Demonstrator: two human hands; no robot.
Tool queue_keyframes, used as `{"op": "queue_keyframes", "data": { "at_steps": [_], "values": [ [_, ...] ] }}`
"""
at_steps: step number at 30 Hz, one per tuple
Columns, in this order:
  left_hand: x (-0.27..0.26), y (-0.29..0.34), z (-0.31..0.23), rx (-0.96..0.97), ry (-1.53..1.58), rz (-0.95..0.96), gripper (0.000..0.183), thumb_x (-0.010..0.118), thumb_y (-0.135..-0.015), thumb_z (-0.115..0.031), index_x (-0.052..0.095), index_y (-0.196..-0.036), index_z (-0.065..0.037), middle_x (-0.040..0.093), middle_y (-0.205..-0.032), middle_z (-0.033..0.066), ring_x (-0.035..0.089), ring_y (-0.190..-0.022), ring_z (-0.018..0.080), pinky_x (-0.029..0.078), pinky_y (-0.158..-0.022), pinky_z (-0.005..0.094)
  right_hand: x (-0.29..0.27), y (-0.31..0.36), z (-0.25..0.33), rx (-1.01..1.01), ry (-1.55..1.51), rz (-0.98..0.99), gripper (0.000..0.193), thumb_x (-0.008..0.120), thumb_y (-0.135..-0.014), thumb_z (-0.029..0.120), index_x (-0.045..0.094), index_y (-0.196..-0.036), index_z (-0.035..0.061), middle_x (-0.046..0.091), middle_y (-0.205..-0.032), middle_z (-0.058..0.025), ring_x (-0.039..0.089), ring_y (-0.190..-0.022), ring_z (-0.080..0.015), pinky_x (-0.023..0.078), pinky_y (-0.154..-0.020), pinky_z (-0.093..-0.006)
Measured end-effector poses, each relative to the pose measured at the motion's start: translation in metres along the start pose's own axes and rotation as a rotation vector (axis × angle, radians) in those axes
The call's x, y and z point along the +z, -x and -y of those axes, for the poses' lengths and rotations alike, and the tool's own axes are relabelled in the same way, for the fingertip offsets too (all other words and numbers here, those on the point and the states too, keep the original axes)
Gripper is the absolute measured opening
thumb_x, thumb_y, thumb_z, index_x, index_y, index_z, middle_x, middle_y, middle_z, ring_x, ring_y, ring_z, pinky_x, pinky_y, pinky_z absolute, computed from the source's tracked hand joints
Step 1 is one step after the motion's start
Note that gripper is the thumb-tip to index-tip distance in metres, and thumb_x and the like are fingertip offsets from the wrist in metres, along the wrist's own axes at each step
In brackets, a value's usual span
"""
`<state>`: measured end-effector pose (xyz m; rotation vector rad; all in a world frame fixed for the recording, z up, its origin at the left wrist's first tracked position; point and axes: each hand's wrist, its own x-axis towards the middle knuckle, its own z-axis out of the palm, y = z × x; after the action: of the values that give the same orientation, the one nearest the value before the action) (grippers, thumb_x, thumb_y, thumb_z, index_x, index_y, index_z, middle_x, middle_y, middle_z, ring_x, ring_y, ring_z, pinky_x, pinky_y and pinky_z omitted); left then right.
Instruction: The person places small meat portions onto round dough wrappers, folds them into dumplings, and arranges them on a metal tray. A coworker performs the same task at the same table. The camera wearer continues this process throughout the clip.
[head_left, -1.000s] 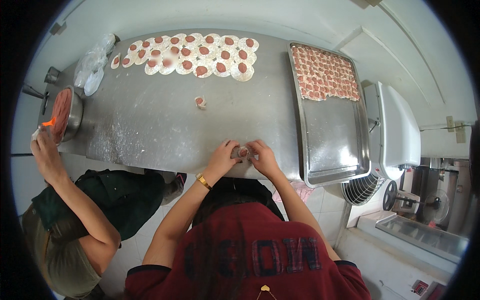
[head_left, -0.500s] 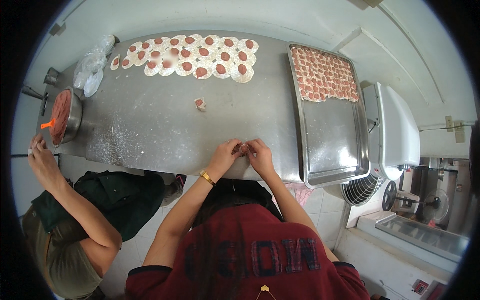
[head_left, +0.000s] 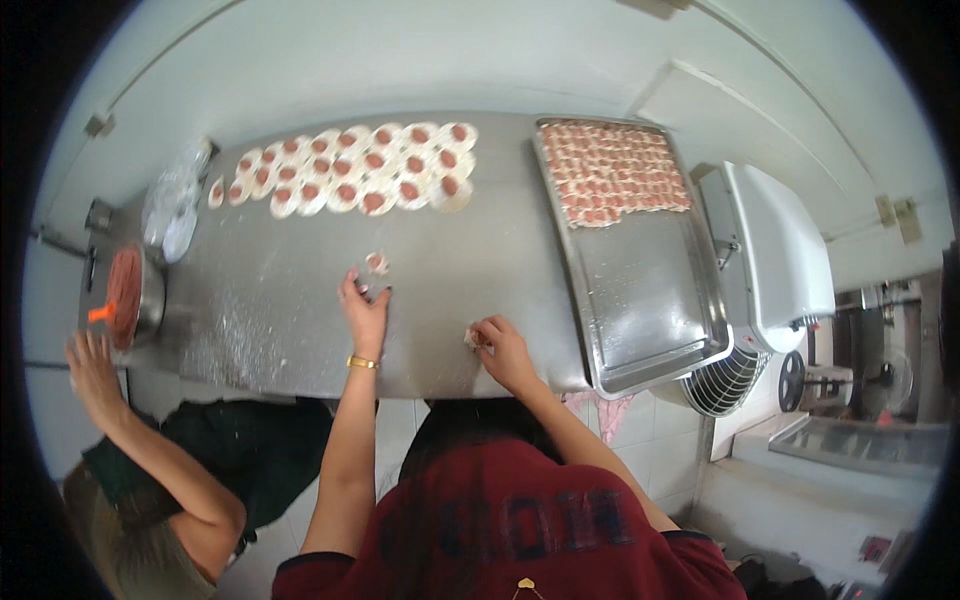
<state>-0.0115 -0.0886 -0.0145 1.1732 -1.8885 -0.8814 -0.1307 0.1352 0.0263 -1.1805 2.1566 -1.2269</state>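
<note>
My left hand (head_left: 366, 312) reaches over the steel table, thumb and fingers apart, just short of a small meat-filled dumpling (head_left: 377, 263). That dumpling lies by itself on the table. Nearer the front edge, my right hand (head_left: 505, 354) is closed on another dumpling (head_left: 473, 339), whose pale wrapper shows beside the fingertips. Toward the back lie rows of round, overlapping wrappers (head_left: 450, 196), each with a lump of pink meat filling. On the right, a metal tray (head_left: 645, 300) holds tightly packed dumplings (head_left: 620, 170) in its far half.
At the left stands a metal bowl (head_left: 152, 295) of meat filling with an orange tool (head_left: 103, 313). A co-worker's hand (head_left: 93, 375) is close to it. Plastic bags (head_left: 175, 215) lie behind the bowl. White flour dusts the table. A white machine (head_left: 775, 250) stands beyond the tray.
Both my hands were together on one dumpling. The left has let go and moved forward and left toward the lone dumpling; the right keeps hold. The co-worker's hand has opened. The whole view has shifted.
</note>
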Motion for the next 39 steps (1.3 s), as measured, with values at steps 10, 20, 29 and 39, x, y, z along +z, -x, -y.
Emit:
{"op": "queue_keyframes", "data": {
  "at_steps": [10,20,29,39],
  "values": [
    [0.021,-0.003,-0.013,0.148,-0.144,0.169,0.033,0.070,-0.071,-0.005,0.060,-0.101,0.000,0.057,-0.092,0.0135,0.056,-0.083,0.0272,0.046,-0.074,0.0357,-0.183,-0.032,-0.119,0.307,0.159,-0.707,0.028,0.063,-0.068,-0.002,0.066,-0.095,0.0064,0.063,-0.089,-0.0133,0.063,-0.085,-0.0297,0.052,-0.070,-0.0361],
    [0.041,0.112,-0.080,0.191,-0.108,0.389,0.033,0.069,-0.068,0.001,0.060,-0.099,-0.005,0.055,-0.096,0.0093,0.056,-0.084,0.0236,0.046,-0.069,0.0312,-0.217,-0.130,-0.208,0.176,0.270,-0.729,0.032,0.067,-0.064,0.000,0.063,-0.095,0.0027,0.062,-0.088,-0.0138,0.063,-0.075,-0.0275,0.052,-0.069,-0.0345],
    [0.043,0.113,-0.085,0.114,-0.105,0.403,0.035,0.071,-0.066,0.000,0.060,-0.099,-0.006,0.057,-0.096,0.0103,0.056,-0.088,0.0250,0.046,-0.072,0.0317,-0.220,-0.129,-0.212,0.241,0.107,-0.695,0.031,0.067,-0.065,0.001,0.063,-0.096,0.0020,0.063,-0.089,-0.0130,0.063,-0.072,-0.0242,0.051,-0.067,-0.0323],
    [0.044,0.113,-0.084,0.085,-0.127,0.400,0.035,0.071,-0.065,-0.001,0.061,-0.098,-0.006,0.056,-0.096,0.0115,0.057,-0.087,0.0270,0.047,-0.073,0.0335,-0.216,-0.128,-0.207,0.174,0.094,-0.711,0.030,0.067,-0.066,0.001,0.065,-0.096,0.0021,0.062,-0.084,-0.0124,0.063,-0.073,-0.0249,0.051,-0.068,-0.0323]
  ]
}}
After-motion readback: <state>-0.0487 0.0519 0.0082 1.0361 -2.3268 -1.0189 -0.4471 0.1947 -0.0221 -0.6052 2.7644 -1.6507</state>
